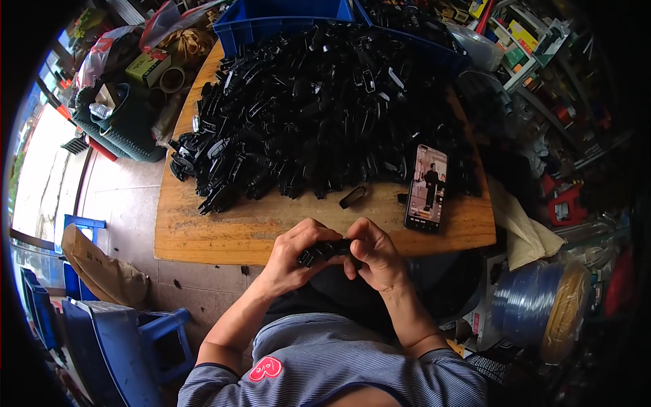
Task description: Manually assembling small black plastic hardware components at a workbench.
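Between my two hands, just off the table's near edge, is a small black plastic part (320,254). My left hand (293,256) closes around its left end, fingers curled over the top. At its right end my right hand (375,258) pinches it between thumb and fingers. The fingers hide much of its shape. Ahead of my hands a single black ring-like frame (352,197) lies by itself on the wooden table (271,230). Beyond that, a big heap of similar black plastic parts (305,122) covers most of the tabletop.
A phone (426,186) with a lit screen leans against the heap at the right. Blue crates (234,34) stand at the table's far edge. A blue plastic stool (122,346) is at my lower left, a wrapped spool (536,302) at my right. Crowded shelves (542,54) line the far right.
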`<state>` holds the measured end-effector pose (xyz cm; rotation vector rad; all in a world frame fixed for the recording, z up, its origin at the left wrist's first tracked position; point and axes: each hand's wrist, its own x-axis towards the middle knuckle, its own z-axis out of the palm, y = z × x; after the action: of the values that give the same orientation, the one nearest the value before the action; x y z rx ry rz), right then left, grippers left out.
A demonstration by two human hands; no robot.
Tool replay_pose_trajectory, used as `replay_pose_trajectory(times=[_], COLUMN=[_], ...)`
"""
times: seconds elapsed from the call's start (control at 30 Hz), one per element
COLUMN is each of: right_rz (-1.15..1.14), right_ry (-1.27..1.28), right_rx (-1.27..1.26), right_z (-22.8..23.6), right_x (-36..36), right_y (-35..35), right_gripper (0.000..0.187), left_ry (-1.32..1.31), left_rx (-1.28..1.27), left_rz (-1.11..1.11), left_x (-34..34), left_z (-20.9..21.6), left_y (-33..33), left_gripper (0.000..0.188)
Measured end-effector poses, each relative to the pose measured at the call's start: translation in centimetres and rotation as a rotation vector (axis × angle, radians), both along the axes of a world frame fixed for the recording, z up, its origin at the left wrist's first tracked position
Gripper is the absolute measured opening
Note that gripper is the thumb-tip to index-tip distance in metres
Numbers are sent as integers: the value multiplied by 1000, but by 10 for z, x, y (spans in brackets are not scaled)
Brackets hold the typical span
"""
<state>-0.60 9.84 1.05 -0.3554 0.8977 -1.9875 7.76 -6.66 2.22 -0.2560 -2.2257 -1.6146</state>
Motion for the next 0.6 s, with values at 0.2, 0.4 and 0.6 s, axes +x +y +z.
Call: replay_pose_trajectory(times=[0.2,0.4,0.6], right_rz=[-30,-478,-489], right_ry=[159,1124,1407], right_rx=[75,423,562], right_z=[6,15,18], right_x=[6,3,-22], right_y=[1,-10,-16], right_gripper=[32,32,30], left_ry=[24,-429,-328], left_rx=[21,687,870], left_rz=[-37,-153,73], left_x=[3,2,-4], left_z=[4,0,18], left_y=[4,20,-14], left_gripper=[30,36,29])
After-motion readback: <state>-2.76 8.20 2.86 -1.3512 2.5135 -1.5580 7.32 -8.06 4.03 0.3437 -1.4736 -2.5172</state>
